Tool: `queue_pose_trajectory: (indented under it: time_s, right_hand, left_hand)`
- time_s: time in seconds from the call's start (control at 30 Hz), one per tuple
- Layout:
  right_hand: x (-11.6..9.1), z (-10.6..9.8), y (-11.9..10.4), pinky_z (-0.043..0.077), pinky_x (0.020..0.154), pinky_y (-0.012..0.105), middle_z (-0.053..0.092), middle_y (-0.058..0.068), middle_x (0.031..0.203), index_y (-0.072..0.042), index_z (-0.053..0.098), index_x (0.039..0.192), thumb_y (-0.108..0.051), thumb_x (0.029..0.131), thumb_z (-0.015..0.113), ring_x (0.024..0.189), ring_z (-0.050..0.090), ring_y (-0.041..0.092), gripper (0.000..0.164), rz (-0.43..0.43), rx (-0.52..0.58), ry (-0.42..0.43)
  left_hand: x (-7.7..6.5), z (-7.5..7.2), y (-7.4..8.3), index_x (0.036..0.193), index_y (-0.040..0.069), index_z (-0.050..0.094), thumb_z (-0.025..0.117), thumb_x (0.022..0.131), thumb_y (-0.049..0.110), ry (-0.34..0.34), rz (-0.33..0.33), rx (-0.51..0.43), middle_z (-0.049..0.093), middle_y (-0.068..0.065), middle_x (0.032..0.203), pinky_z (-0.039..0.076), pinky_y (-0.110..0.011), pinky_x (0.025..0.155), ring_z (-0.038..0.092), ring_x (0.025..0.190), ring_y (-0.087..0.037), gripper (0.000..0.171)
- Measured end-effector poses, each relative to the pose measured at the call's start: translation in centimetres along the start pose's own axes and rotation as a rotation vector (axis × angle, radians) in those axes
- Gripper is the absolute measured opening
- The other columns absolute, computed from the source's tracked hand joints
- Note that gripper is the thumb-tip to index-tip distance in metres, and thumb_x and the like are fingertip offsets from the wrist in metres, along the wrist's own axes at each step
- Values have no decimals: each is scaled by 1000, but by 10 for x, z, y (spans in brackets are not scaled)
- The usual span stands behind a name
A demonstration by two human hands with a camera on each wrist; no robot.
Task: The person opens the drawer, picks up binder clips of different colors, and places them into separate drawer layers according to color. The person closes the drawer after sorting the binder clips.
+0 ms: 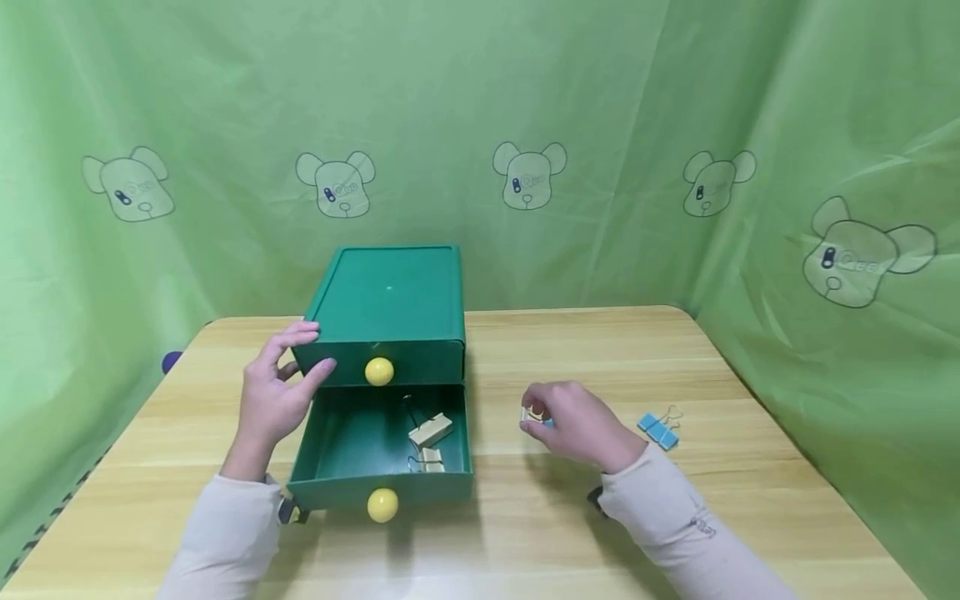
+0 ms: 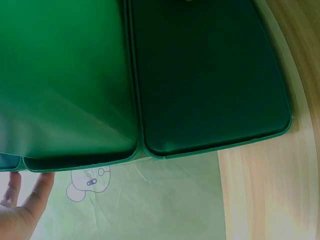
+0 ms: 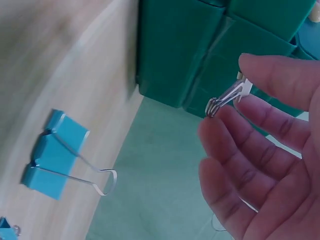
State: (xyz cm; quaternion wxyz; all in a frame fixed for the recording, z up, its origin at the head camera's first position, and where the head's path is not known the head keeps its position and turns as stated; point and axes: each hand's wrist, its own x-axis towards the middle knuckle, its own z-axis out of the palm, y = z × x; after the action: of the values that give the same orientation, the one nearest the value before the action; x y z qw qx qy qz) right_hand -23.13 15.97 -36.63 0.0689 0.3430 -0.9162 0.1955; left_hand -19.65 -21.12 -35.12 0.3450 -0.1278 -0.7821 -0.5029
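My right hand (image 1: 573,421) pinches a small cream binder clip (image 3: 245,86) between thumb and fingers, just right of a green two-drawer cabinet (image 1: 397,292). A blue binder clip (image 1: 660,430) lies on the table beyond that wrist, and a bit of another blue clip (image 1: 550,422) shows behind the fingers. My left hand (image 1: 273,396) rests against the cabinet's upper left front corner, thumb on the front and extended fingers along the side. Below it, the lower drawer (image 1: 352,437) is pulled out. Inside are a cream binder clip (image 1: 431,430) and a second cream clip (image 1: 432,458).
The upper drawer is closed, with a yellow knob (image 1: 379,372); another yellow knob (image 1: 382,505) is on the lower drawer's front. All this stands on a wood-grain table (image 1: 525,533). Green curtain (image 1: 450,100) with bear-head drawings hangs behind and at both sides.
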Motion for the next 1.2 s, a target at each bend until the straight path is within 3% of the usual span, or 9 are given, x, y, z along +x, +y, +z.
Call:
queue_pose_trajectory:
  time_s: [0.37, 1.2]
  right_hand:
    - [7, -8, -13, 53, 69, 33, 67, 2, 83, -5, 68, 95, -16, 85, 74, 77, 63, 16, 16, -20, -6, 39]
    - [17, -22, -39, 54, 69, 33, 68, 0, 81, -6, 67, 98, -16, 87, 73, 74, 64, 13, 16, -93, 6, 77]
  left_hand:
    - [-1, -2, -1, 113, -4, 60, 73, 81, -8, -10, -3, -3, 60, -12, 129, 45, -14, 85, 45, 131, -21, 35]
    - [0, -1, -2, 112, -4, 61, 73, 80, -9, -2, 8, -8, 60, -13, 128, 45, -14, 85, 45, 131, -22, 35]
